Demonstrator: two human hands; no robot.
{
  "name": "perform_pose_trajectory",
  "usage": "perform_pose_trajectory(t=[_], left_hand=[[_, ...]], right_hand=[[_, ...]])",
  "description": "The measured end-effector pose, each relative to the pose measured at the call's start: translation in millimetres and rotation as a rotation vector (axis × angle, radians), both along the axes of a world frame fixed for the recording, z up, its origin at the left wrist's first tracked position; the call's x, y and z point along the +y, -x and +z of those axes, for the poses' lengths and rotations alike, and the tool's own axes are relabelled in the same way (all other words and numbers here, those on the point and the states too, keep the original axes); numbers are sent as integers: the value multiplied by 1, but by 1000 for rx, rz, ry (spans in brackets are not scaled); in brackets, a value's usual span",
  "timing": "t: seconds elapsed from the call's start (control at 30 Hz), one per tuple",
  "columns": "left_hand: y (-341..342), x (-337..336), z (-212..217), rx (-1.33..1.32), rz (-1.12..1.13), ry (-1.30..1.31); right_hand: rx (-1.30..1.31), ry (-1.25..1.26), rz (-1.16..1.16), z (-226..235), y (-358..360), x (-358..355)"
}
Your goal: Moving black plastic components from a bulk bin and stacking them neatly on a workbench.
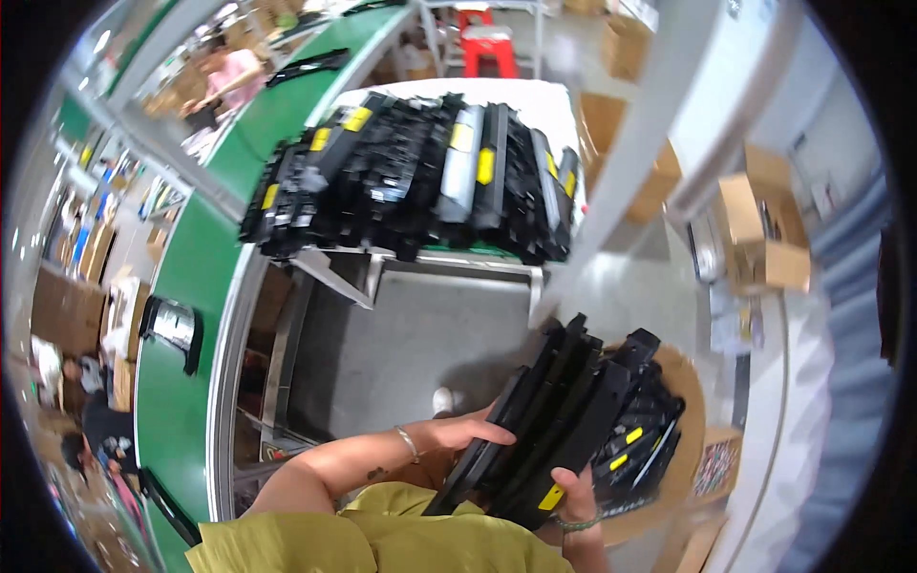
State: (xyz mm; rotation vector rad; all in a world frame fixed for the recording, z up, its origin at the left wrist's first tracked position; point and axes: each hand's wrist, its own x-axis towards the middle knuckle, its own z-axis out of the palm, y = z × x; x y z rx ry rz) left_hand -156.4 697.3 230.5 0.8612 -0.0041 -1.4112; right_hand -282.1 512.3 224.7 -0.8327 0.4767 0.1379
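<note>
– Even though bits are hidden, what's being held?
– Left hand (473, 432) and right hand (575, 495) both grip a bundle of long black parts (564, 415), just right of lower centre in the frame. Left one's underside is out of sight, and they block part of the carton (693, 382) at lower right.
– Surroundings?
– Blurry black pile (382, 181) on a white-covered worktop (535, 93) upper centre, green worktop (191, 258) down the left, grey floor (449, 325) mid-frame.

One left hand (470, 433), one right hand (576, 494), three-plus held black units (585, 420), two bracelets (578, 524).
</note>
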Motion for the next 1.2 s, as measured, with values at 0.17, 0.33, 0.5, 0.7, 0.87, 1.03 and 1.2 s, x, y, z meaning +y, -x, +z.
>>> perform_pose_trajectory(t=[0.17, 0.33, 0.5, 0.7, 0.87, 1.03, 1.2], left_hand=[[-9, 94, 70, -47, 413, -136], [-56, 181, 125, -144, 785, -60], [-136, 277, 181, -305, 944, -76], [-245, 360, 164, -289, 845, -38], [-311, 394, 111, -229, 718, -124], [-338, 397, 91, -727, 682, -721], [-353, 415, 60, -959, 748, -716]], right_hand=[[-147, 4, 364, 62, -78, 70], [-226, -33, 637, 122, -185, 157], [-348, -110, 845, 167, -306, 263], [-314, -58, 763, 151, -410, 337], [-156, 99, 747, 123, -446, 364], [-44, 671, 684, 100, -457, 361], [-315, 1291, 432, 80, -461, 377]])
